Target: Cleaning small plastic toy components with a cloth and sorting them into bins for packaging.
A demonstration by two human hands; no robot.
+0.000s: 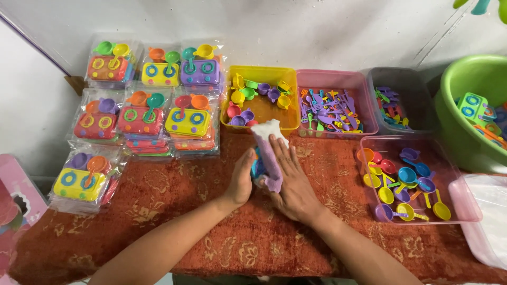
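My left hand (241, 178) and my right hand (291, 179) press together around a clear plastic bag (265, 141) with a purple toy stove and a blue piece inside. The bag lies on the red patterned cloth (211, 232), its open top sticking up toward the yellow tray. My right hand lies flat over the bag's right side; my left hand holds its left edge.
Packed toy stove sets (142, 116) are stacked at the left. Behind stand a yellow tray (261, 74) of toy cups, a pink tray (330, 79) of utensils and a grey tray (396, 100). A pink tray (417, 142) of toy pans and a green basin (470, 79) sit right.
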